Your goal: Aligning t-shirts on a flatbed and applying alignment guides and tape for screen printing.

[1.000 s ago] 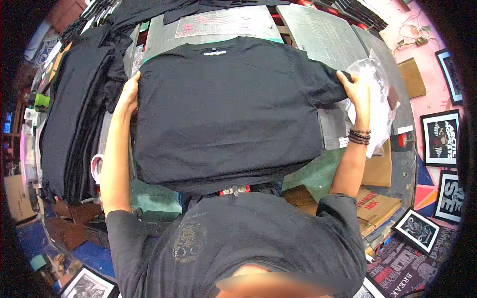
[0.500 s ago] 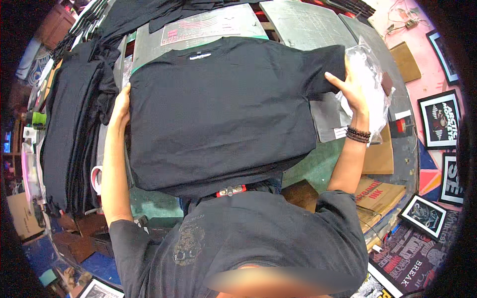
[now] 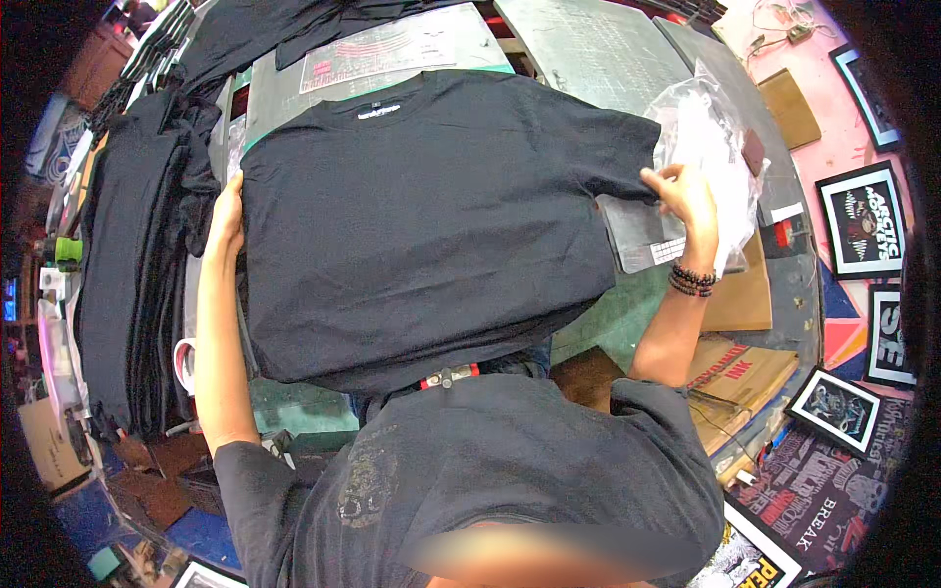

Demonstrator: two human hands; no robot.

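A black T-shirt lies spread over the work surface in front of me, its collar on the far side with a small white neck print. At its left edge is my left hand, closed on the cloth, with some fingertips hidden along the fabric. My right hand pinches the lower corner of the right sleeve between bent fingers and thumb. Just beyond that hand lies a crumpled clear plastic bag with white inside.
Folded black garments are stacked at the left, and more dark cloth lies at the far edge. Grey flat boards stretch behind the shirt. A cardboard box sits at the right, near framed pictures on the wall side.
My right hand has moved slightly down the sleeve, its spread thumb and fingers now drawn together at the lower corner. The sleeve end has dropped a little. My left hand stays at the left edge.
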